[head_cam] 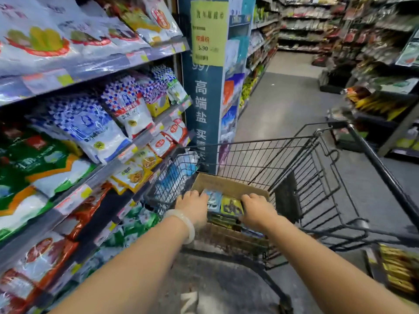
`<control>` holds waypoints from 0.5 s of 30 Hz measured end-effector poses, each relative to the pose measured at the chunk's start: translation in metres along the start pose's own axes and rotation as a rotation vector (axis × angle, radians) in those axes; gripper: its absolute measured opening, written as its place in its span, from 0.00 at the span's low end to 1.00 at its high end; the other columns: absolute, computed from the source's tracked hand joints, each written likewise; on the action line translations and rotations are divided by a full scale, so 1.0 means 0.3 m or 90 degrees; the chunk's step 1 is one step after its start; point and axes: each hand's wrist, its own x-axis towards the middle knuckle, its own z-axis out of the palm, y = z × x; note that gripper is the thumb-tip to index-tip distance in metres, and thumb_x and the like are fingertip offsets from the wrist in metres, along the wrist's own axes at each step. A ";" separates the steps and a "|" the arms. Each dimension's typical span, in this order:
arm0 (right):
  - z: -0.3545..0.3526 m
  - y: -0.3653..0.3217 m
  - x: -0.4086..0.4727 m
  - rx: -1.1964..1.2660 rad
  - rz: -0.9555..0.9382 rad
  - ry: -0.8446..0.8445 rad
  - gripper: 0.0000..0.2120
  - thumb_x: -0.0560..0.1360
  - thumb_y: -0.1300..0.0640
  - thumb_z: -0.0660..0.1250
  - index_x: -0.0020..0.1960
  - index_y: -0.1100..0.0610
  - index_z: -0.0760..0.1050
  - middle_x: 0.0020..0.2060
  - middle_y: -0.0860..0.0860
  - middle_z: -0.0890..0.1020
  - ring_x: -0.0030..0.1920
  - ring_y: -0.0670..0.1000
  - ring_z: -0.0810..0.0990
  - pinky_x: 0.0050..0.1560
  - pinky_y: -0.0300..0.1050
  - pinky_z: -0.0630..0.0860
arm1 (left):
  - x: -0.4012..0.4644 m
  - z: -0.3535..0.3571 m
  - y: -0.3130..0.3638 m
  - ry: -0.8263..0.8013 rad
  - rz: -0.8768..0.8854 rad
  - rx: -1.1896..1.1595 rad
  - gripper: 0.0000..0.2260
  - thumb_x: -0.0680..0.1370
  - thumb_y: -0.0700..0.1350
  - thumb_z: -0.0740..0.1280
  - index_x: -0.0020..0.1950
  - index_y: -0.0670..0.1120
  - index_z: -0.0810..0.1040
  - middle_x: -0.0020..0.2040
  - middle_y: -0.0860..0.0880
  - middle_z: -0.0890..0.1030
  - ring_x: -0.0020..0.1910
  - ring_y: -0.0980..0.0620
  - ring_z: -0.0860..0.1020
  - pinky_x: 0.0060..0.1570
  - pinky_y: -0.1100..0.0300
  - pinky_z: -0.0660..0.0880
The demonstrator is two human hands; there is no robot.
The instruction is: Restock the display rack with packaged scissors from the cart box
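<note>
Early stage: both hands reach into the cardboard box (229,185) in the cart (317,168), left hand (192,206) and right hand (257,211) with fingers curled over the packaged scissors (231,206), none visibly on any rack yet

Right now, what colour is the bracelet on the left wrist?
The bracelet is pale, milky white and slightly translucent, seen in the head view.

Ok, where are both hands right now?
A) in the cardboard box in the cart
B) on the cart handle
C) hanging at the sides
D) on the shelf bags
A: the left hand and right hand both reach into the box in the cart, fingers on the packs inside.
</note>
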 end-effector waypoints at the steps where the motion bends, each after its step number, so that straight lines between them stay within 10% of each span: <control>1: -0.006 0.004 0.063 0.003 0.008 0.000 0.23 0.75 0.48 0.63 0.65 0.57 0.65 0.63 0.58 0.70 0.64 0.60 0.68 0.62 0.54 0.69 | 0.071 -0.006 -0.018 -0.005 0.008 0.002 0.26 0.77 0.46 0.64 0.73 0.44 0.59 0.70 0.42 0.65 0.70 0.41 0.63 0.70 0.45 0.61; 15: 0.065 -0.016 0.890 0.082 0.128 -0.176 0.24 0.76 0.50 0.63 0.67 0.59 0.63 0.65 0.58 0.68 0.66 0.61 0.67 0.62 0.55 0.69 | 0.931 0.027 -0.267 -0.223 0.052 -0.054 0.24 0.78 0.51 0.62 0.70 0.42 0.62 0.69 0.40 0.65 0.68 0.39 0.65 0.64 0.45 0.69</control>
